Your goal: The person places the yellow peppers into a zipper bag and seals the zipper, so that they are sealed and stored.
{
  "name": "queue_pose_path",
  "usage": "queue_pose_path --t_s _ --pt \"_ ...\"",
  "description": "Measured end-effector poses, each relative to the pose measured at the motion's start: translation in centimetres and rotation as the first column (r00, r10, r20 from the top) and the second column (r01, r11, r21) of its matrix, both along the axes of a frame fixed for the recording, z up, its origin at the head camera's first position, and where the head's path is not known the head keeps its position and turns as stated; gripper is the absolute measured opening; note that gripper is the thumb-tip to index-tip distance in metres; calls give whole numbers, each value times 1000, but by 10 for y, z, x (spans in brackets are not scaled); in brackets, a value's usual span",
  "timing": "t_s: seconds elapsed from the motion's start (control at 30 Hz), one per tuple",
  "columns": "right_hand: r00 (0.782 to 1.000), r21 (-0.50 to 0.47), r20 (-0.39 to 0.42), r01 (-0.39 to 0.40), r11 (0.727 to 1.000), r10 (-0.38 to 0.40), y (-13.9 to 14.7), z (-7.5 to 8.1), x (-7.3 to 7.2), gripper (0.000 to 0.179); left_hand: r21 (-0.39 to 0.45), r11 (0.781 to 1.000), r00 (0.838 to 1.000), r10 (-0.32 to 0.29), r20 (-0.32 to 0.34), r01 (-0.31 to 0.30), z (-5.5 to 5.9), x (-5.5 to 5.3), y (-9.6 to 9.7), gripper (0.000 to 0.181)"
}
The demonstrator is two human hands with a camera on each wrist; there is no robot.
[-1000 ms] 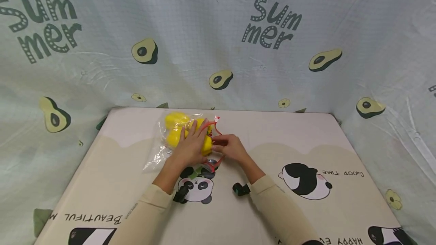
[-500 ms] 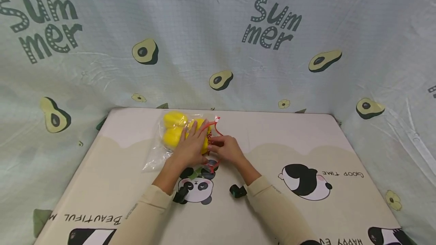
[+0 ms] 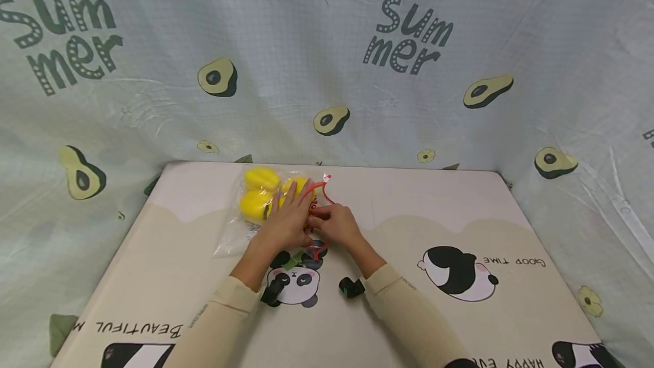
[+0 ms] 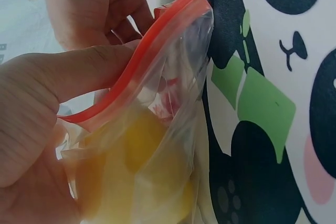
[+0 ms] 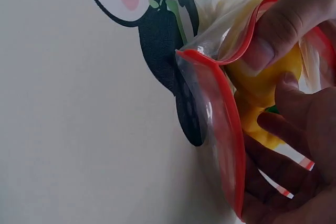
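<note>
A clear zip bag (image 3: pixel 230 237) with a red seal strip (image 5: pixel 231 114) lies toward the back of the table, left of centre. Several lobed yellow bell peppers (image 3: pixel 255 205) are inside it. My left hand (image 3: pixel 286 223) lies over the bag's mouth side, its thumb (image 4: pixel 100 69) hooked over the red lip and gripping it. The mouth stands apart there. From the right, my right hand (image 3: pixel 339 226) reaches into the opening and holds the green-stemmed end of one pepper (image 5: pixel 257 90) with thumb and fingers. Most of this pepper is within the bag, partly covered by the left thumb.
The pale table (image 3: pixel 398 322) is printed with cartoon pandas (image 3: pixel 293 283) and lettering. A curtain (image 3: pixel 286 61) with avocado prints hangs behind and at the sides. Small dark wrist cameras (image 3: pixel 351 287) sit at the cuffs.
My right hand has moved left with the pepper, deeper into the bag mouth. The peppers inside have shifted slightly left. My left hand has stayed nearly in place.
</note>
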State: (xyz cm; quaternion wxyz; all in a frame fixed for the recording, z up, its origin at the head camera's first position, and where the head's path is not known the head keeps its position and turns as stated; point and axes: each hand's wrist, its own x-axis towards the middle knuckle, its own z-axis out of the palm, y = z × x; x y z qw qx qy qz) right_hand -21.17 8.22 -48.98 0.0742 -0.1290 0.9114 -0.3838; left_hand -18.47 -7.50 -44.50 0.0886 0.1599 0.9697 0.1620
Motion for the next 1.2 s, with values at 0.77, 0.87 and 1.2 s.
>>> queue_pose_path --t_s 0.77,0.87,1.2 --pt "914 -339 -30 372 864 -406 27 28 -26 24 -52 999 1000 9 -27 -10 -3 -9 16 106" --pt "914 -327 8 386 863 -406 23 29 -35 30 -57 998 999 0 -33 -2 -3 -8 17 106" --pt "885 -339 142 464 819 -443 6 38 -59 31 360 933 999 26 -27 -14 12 -25 11 67"
